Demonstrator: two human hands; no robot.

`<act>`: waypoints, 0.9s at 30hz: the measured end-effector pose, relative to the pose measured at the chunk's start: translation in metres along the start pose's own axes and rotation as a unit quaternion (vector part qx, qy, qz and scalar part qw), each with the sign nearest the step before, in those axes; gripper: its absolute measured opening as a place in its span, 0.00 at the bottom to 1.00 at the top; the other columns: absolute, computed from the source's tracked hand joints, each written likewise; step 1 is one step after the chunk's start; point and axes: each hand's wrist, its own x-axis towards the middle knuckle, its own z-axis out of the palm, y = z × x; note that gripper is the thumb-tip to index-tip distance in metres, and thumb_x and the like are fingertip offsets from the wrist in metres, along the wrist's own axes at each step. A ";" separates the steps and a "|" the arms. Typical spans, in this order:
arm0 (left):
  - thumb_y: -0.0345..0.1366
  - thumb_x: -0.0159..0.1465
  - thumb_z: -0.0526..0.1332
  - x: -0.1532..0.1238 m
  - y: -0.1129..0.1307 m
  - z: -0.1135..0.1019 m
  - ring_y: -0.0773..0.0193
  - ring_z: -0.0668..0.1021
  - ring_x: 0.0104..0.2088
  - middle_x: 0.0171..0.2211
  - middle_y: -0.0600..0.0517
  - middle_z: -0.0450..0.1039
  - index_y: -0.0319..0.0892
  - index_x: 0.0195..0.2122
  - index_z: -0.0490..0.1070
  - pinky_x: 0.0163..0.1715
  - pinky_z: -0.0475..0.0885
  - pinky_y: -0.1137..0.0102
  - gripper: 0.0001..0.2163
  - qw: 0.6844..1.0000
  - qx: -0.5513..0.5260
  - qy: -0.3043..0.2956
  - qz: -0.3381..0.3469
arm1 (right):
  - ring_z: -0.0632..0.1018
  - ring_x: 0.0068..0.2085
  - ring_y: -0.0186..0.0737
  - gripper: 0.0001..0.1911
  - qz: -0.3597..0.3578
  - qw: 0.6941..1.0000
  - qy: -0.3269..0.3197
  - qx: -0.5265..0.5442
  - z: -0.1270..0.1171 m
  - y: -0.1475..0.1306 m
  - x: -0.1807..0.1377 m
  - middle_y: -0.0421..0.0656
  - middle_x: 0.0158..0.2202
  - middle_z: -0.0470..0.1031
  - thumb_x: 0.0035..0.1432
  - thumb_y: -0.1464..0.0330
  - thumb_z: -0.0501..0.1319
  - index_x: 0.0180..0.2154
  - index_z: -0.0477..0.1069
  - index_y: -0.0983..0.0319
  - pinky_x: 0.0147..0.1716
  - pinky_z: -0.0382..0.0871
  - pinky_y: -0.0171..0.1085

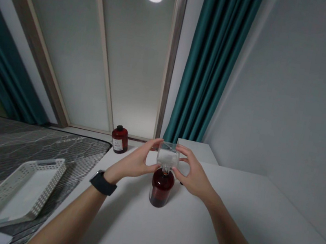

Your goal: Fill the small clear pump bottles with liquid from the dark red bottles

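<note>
Between my two hands is a clear glass bottle (168, 156), held upside down with its neck at the mouth of a brown bottle (161, 190). The brown bottle stands upright on the white table (195, 230). My left hand (141, 159) grips the clear bottle from the left, thumb low and fingers high; a dark watch (103, 183) is on that wrist. From the right, my right hand (193, 172) grips the same bottle in a similar way. A small dark thing, perhaps a cap, shows partly below my right hand; I cannot make it out.
A second brown bottle (119, 140) with a black cap and white label stands at the table's far left corner. To the left, a white perforated basket (42, 198) sits beside the table. A white box-like block (200, 150) is at the back, before a teal curtain (212, 64).
</note>
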 end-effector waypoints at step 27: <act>0.32 0.61 0.67 0.000 0.006 0.000 0.51 0.72 0.59 0.63 0.43 0.63 0.49 0.67 0.51 0.61 0.69 0.51 0.36 0.998 0.054 0.024 0.019 | 0.64 0.67 0.49 0.30 -0.003 1.000 0.004 -0.002 -0.001 -0.004 0.002 0.47 0.66 0.62 0.60 0.74 0.61 0.61 0.60 0.50 0.59 0.70 0.54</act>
